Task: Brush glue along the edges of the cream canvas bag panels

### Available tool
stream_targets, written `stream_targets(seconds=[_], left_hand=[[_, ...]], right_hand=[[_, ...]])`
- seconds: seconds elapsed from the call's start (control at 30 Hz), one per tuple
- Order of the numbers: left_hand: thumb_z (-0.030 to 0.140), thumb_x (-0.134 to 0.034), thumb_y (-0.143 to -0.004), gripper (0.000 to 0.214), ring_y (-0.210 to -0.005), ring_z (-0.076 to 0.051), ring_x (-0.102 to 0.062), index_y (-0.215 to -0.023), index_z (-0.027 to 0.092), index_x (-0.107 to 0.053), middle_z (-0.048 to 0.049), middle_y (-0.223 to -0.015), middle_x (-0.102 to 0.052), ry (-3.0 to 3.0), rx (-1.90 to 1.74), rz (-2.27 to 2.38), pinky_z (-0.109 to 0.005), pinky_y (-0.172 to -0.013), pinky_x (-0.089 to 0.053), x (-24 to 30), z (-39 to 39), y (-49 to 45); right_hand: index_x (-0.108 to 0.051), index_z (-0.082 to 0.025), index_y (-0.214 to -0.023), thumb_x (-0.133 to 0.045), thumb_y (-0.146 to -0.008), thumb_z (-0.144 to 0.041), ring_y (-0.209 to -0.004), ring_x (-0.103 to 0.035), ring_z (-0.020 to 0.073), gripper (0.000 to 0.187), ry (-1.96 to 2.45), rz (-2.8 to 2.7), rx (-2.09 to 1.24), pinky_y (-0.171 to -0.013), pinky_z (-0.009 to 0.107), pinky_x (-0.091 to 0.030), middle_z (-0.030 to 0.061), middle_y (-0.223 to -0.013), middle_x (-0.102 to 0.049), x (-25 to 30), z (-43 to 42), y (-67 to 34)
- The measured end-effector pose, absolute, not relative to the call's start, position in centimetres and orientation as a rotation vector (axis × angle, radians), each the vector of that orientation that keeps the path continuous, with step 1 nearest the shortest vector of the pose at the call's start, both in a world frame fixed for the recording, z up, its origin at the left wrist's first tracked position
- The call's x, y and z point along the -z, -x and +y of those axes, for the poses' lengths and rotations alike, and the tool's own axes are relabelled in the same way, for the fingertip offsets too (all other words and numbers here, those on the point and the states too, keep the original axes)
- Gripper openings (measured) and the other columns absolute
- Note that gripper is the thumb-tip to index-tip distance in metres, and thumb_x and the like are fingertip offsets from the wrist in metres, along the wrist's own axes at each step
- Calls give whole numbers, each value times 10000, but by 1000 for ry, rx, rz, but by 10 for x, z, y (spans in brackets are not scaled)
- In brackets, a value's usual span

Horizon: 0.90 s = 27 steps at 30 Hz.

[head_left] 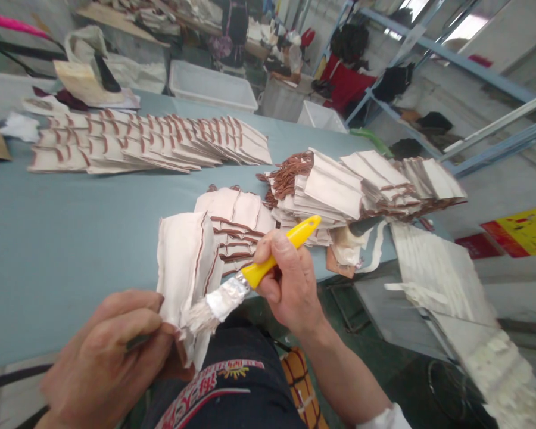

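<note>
My right hand (pixel 290 280) is closed around the yellow handle of a paintbrush (pixel 280 253). Its pale, coated bristles touch the lower edge of a cream fabric piece (pixel 183 256) with brown edging. That piece is pinched at its lower left corner by my left hand (pixel 116 351), fingers closed. Just behind the held piece, a stack of similar cream pieces (pixel 239 211) lies on the blue-green table (pixel 93 238). My fingers hide part of the piece's lower edge.
Overlapping rows of cream pieces (pixel 147 143) lie along the table's far side. More stacks (pixel 335 185) with brown cords stand at the right. White bins (pixel 212 86) sit beyond the table. A long whitish strip-covered board (pixel 451 280) slopes down at the right, near blue metal shelving (pixel 455 62).
</note>
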<state>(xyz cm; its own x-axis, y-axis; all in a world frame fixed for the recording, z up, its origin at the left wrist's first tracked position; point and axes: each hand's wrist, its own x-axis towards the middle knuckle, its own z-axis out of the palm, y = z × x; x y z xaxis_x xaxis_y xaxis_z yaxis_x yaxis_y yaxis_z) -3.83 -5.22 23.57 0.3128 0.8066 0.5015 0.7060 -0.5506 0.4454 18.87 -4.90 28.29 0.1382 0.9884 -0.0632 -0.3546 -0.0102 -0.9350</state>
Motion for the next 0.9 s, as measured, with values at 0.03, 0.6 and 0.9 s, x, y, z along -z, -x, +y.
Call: stream_targets(seconds=[0.03, 0.6, 0.9], left_hand=[[243, -523, -952, 427, -666, -201, -720, -554, 365, -619, 4, -723, -744, -2410, -1071, 1387, -290, -567, -589, -235, -53, 38], [144, -539, -938, 418, -621, -179, -689, -592, 365, -615, 41, -662, -693, -2176, -1086, 1149, -330, -571, -528, -243, -46, 24], [155, -541, -955, 429, -653, -183, -729, -581, 346, -630, 10, -716, -752, -2198, -1067, 1181, -301, -615, -587, -240, -47, 26]], right_hand=[[-583, -234, -732, -701, -951, -766, -354, -232, 50, 588, 1044, -831, -1295, -368, 192, -208, -138, -420, -304, -282, -49, -187], [-599, -226, -752, -645, -972, -787, -389, -304, 65, 604, 1108, -959, -1475, -394, 195, -226, -130, -433, -347, -277, -40, -197], [-604, -218, -761, -651, -953, -809, -383, -304, 60, 623, 1123, -962, -1567, -402, 198, -218, -127, -429, -375, -269, -38, -195]])
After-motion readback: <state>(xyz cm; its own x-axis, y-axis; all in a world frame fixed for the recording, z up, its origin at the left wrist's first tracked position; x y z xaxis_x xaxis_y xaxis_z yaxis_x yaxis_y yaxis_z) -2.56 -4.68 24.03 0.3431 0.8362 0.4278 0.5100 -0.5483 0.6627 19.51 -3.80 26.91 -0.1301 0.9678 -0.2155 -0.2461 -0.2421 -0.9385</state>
